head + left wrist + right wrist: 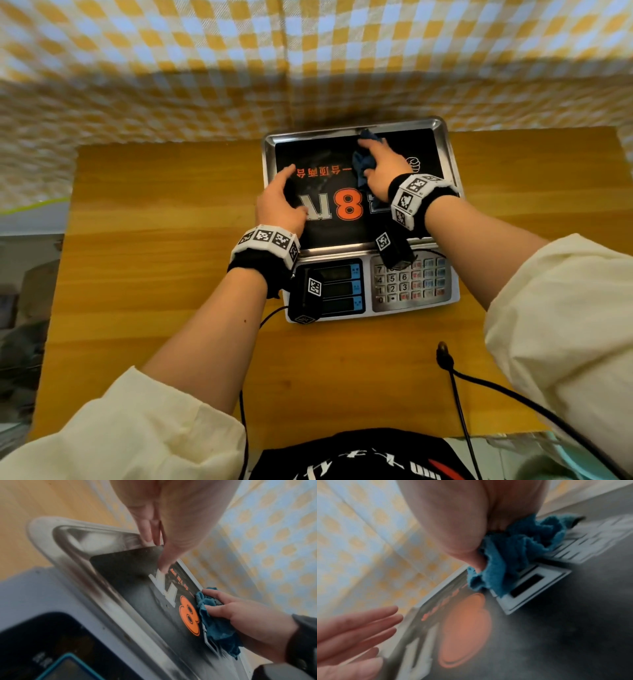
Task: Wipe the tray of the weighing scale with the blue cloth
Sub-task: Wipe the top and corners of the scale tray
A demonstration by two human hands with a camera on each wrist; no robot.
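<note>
The weighing scale's steel tray (342, 129) lies at the far middle of the table, lined with a black mat printed with an orange 8. My right hand (383, 164) grips the bunched blue cloth (361, 161) and holds it down on the far right part of the mat. The left wrist view shows thumb and fingers of the right hand (243, 616) curled round the cloth (216, 626). My left hand (281, 195) rests on the tray's left side with straight fingers, its fingertips (163, 566) touching the mat. In the blurred right wrist view the cloth (513, 555) bulges below my right hand (471, 513), with my left hand (356, 628) at lower left.
The scale's display (339, 287) and keypad (411, 281) face me below the tray. The scale stands on a wooden table (171, 240). A yellow and blue checked cloth (205, 68) hangs close behind it. A black cable (459, 394) crosses the near right of the table.
</note>
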